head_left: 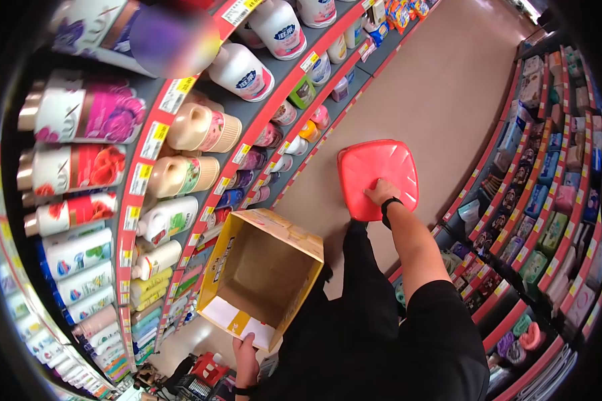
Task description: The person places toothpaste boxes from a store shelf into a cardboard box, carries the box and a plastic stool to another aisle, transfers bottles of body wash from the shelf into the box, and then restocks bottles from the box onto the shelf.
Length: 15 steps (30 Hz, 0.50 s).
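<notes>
In the head view, the right arm reaches nearly straight out from its black sleeve, with the forearm angled down and away from the body. The right hand (pixel 381 192) is bent over at the black wristband (pixel 389 208), palm toward the red stool (pixel 376 160). The fingers are drawn in narrow, thumb set apart from them, gripping the middle of the stool's top; their tips are partly hidden. The seat spreads around those fingers on all 4 sides, tilted toward the camera. Beyond them lies the bare floor (pixel 441 93).

The left arm is mostly out of sight; only the wrist and hand show. The left hand (pixel 245 357) points up from a second dark wristband, thumb on the near face of the flap of a cardboard box (pixel 264 267), the other fingers mostly hidden behind it. They hold that edge in a close pinch. The box opens toward the camera just above these fingers, well apart from the right hand's.

Left of both hands' fingers rises a shelf (pixel 277 107) of bottles (pixel 187 175); right of them, another shelf (pixel 567 234) holds packets.
</notes>
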Tool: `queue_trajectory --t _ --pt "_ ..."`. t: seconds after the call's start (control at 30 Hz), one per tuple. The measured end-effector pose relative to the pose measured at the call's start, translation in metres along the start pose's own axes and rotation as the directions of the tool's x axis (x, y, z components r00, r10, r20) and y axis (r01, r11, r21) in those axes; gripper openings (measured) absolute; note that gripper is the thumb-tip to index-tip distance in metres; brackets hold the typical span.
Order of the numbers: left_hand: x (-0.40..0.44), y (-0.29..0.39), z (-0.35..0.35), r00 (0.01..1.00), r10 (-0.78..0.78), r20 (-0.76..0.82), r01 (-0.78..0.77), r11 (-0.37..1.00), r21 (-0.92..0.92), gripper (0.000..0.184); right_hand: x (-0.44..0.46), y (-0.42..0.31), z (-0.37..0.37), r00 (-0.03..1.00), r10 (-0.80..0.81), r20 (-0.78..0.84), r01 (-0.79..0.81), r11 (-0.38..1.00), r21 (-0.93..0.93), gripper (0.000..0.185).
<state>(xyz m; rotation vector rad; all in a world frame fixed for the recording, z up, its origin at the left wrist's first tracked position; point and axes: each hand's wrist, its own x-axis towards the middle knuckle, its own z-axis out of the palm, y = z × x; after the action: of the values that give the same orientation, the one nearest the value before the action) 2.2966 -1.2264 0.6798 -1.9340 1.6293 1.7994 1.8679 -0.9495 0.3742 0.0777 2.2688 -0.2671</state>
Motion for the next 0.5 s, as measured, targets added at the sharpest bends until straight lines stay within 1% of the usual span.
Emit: queue_trajectory --t 0.03,0.13,0.17,0.23,0.27,0.3,0.33,0.37,0.4,0.43,0.5 --pt "0.000 0.007 0.008 1.000 -0.009 -0.009 0.009 1.000 0.006 0.043 0.011 -0.009 0.000 1.000 0.000 0.014 0.000 1.000 -0.001 0.067" --pt "0.004 0.024 0.027 0.998 -0.040 -0.058 0.043 0.997 0.057 0.041 0.042 -0.035 0.003 0.997 0.073 0.004 -0.073 0.990 0.125 0.069" --pt "0.009 0.029 0.029 0.998 -0.045 -0.033 0.048 0.994 0.096 0.038 0.054 -0.040 0.009 0.997 0.079 0.015 -0.080 0.989 0.128 0.069" --pt "0.025 0.035 0.030 0.999 -0.053 -0.013 0.054 0.989 0.139 0.035 0.079 -0.054 0.017 0.985 0.171 -0.033 -0.159 0.960 0.232 0.058" --pt "0.031 0.036 0.029 0.997 -0.082 0.003 0.080 0.983 0.165 0.033 0.089 -0.059 0.019 0.982 0.188 -0.028 -0.174 0.948 0.266 0.058" --pt "0.033 0.038 0.033 0.994 -0.112 0.014 0.107 0.976 0.187 0.031 0.100 -0.064 0.020 0.983 0.180 -0.020 -0.169 0.952 0.256 0.058" --pt "0.034 0.042 0.037 0.993 -0.116 0.002 0.114 0.977 0.183 0.031 0.111 -0.068 0.022 0.984 0.180 0.000 -0.171 0.933 0.318 0.063" --pt "0.034 0.048 0.040 0.996 -0.086 0.022 0.078 0.964 0.252 0.030 0.123 -0.071 0.024 0.984 0.180 0.020 -0.174 0.908 0.381 0.068" --pt "0.037 0.054 0.044 0.997 -0.054 0.048 0.036 0.946 0.323 0.030 0.138 -0.073 0.027 0.985 0.172 0.025 -0.169 0.908 0.383 0.068" --pt "0.042 0.052 0.043 0.998 -0.053 0.039 0.037 0.944 0.327 0.030 0.154 -0.073 0.033 0.987 0.159 0.013 -0.149 0.888 0.435 0.067" --pt "0.046 0.047 0.042 0.999 0.002 0.032 -0.015 0.915 0.402 0.031 0.178 -0.072 0.047 0.990 0.139 -0.008 -0.114 0.840 0.530 0.067"
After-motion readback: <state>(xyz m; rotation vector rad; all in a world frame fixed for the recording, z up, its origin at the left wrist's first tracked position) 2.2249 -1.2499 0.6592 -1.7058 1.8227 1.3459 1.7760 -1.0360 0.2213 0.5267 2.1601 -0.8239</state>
